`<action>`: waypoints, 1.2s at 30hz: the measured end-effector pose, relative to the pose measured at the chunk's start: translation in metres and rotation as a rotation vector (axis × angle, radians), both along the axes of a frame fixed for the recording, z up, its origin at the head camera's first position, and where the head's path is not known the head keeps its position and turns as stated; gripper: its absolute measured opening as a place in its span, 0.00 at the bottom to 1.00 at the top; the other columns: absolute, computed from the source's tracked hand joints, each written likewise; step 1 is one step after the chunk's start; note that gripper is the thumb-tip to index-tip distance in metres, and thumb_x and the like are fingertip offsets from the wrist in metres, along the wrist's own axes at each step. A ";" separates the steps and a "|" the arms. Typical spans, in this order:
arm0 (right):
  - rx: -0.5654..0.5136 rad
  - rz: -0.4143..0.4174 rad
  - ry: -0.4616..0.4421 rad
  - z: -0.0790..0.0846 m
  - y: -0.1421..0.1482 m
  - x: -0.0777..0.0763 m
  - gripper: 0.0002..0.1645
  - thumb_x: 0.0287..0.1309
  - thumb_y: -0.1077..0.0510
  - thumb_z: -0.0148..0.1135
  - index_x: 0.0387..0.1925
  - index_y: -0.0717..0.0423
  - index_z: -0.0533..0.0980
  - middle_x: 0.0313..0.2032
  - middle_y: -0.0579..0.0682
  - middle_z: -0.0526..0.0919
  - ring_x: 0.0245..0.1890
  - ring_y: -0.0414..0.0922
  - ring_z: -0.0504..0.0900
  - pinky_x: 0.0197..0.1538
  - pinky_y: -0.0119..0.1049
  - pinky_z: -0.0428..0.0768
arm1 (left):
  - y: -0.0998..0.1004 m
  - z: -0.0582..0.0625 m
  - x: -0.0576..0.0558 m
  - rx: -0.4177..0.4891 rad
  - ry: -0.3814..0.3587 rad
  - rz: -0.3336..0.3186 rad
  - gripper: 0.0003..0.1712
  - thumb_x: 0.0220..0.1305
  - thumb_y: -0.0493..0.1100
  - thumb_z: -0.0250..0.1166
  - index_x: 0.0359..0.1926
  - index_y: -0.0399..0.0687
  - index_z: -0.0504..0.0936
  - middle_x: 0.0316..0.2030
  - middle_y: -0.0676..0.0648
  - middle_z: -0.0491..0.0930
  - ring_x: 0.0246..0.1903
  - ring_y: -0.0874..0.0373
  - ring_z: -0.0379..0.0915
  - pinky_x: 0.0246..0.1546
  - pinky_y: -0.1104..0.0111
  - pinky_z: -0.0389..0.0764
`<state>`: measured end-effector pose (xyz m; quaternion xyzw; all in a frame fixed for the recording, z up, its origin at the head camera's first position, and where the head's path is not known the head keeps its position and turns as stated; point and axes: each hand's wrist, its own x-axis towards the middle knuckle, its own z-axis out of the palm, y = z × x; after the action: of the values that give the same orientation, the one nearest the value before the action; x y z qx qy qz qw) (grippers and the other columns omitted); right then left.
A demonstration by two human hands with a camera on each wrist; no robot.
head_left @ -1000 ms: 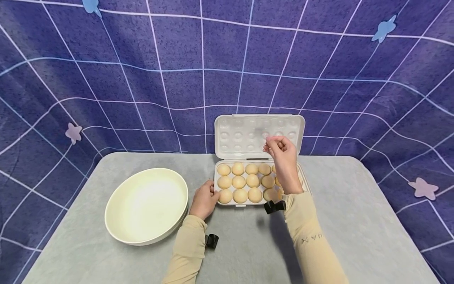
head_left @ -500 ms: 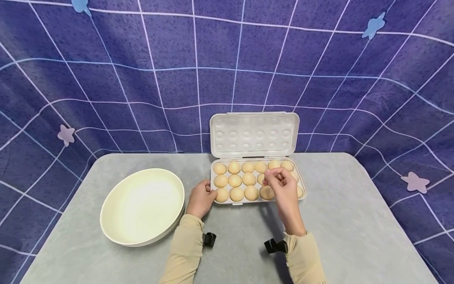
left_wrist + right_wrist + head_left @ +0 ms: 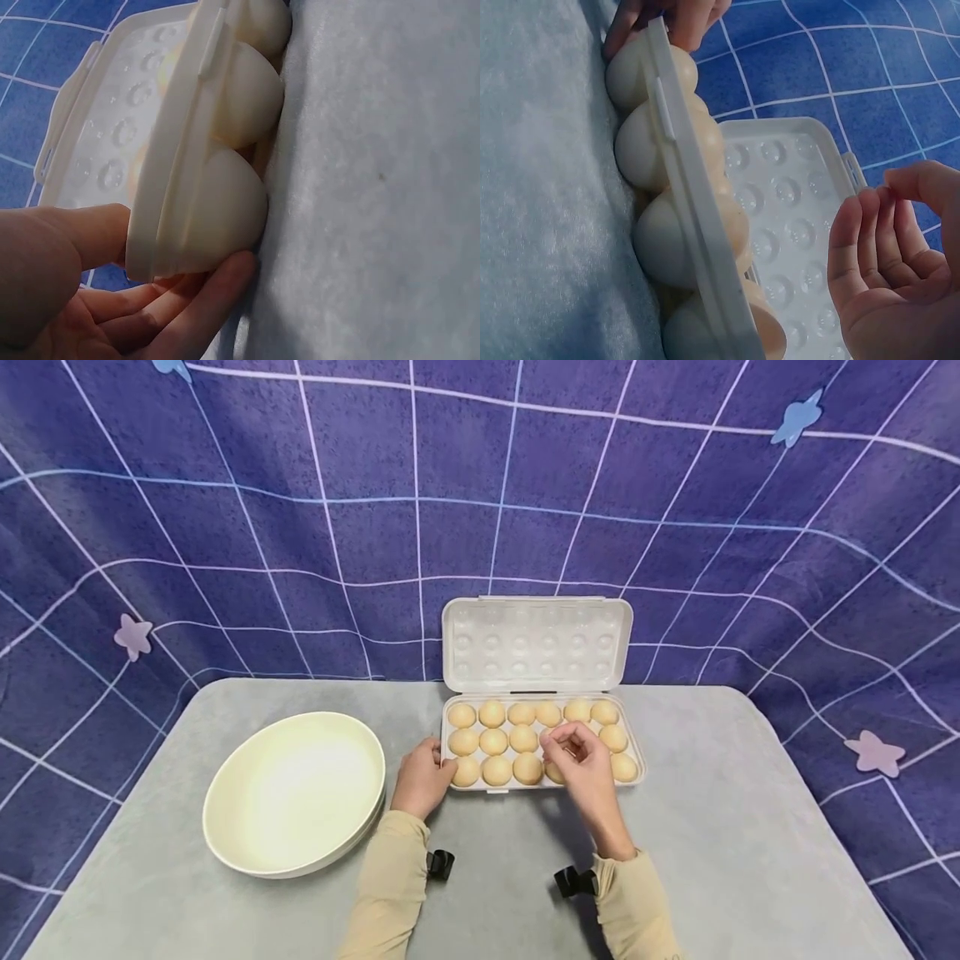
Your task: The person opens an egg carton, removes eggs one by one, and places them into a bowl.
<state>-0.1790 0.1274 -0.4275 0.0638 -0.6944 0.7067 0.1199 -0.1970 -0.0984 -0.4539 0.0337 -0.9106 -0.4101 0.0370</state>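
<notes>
A white plastic egg box (image 3: 536, 647) stands with its lid raised, filled with rows of light brown eggs (image 3: 492, 742). My left hand (image 3: 422, 781) grips the left end of the box. In the left wrist view, the thumb lies at the rim (image 3: 176, 157) while the other fingers reach under the cup. Over the right half of the eggs hovers my right hand (image 3: 588, 772), covering some of them. The right wrist view shows its thumb meeting the bent fingertips (image 3: 868, 196), with nothing visible between them.
To the left of the box stands a large cream bowl (image 3: 213, 827) on the grey tabletop (image 3: 727, 827). A blue curtain (image 3: 375, 543) with a light grid pattern hangs behind the table. Black camera mounts sit at both wrists.
My right hand has come down from in front of the lid to above the front rows of eggs, shifting slightly left. My left hand keeps its grip on the box.
</notes>
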 end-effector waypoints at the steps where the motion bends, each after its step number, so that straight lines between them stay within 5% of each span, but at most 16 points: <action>1: -0.001 0.001 -0.002 -0.001 0.000 0.000 0.08 0.55 0.63 0.63 0.32 0.65 0.73 0.28 0.54 0.77 0.25 0.46 0.77 0.29 0.30 0.79 | 0.001 0.001 0.000 -0.008 0.006 -0.001 0.11 0.51 0.37 0.60 0.38 0.39 0.76 0.23 0.49 0.73 0.24 0.55 0.67 0.25 0.65 0.72; 12: 0.022 0.008 -0.016 -0.003 0.004 0.002 0.10 0.55 0.61 0.64 0.32 0.65 0.73 0.29 0.55 0.77 0.28 0.57 0.76 0.30 0.36 0.80 | 0.002 0.009 0.003 -0.054 0.010 0.004 0.13 0.55 0.38 0.59 0.42 0.37 0.77 0.24 0.48 0.75 0.26 0.52 0.71 0.29 0.60 0.76; 17: 0.047 0.025 -0.003 0.002 0.002 0.006 0.12 0.55 0.60 0.64 0.33 0.66 0.74 0.31 0.56 0.78 0.28 0.46 0.76 0.30 0.27 0.77 | 0.002 0.013 0.006 -0.060 0.004 0.007 0.18 0.58 0.41 0.59 0.47 0.35 0.75 0.32 0.44 0.80 0.34 0.48 0.76 0.38 0.55 0.78; 25: 0.074 0.061 0.024 0.025 -0.010 0.014 0.08 0.55 0.66 0.63 0.32 0.70 0.73 0.30 0.58 0.77 0.26 0.40 0.73 0.26 0.22 0.73 | -0.001 0.018 0.003 -0.052 0.038 0.011 0.18 0.58 0.42 0.60 0.47 0.35 0.75 0.33 0.44 0.80 0.34 0.49 0.76 0.37 0.55 0.78; 36: 0.345 0.053 0.116 0.016 -0.014 0.015 0.05 0.53 0.66 0.64 0.28 0.62 0.74 0.28 0.53 0.77 0.29 0.46 0.75 0.31 0.30 0.79 | -0.005 0.017 0.004 -0.002 0.028 -0.008 0.19 0.59 0.43 0.61 0.48 0.36 0.75 0.35 0.44 0.80 0.35 0.53 0.77 0.40 0.58 0.79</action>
<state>-0.1639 0.1130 -0.4116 0.1422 -0.7952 0.5753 0.1282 -0.1925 -0.1029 -0.4365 0.0244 -0.9106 -0.4098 0.0483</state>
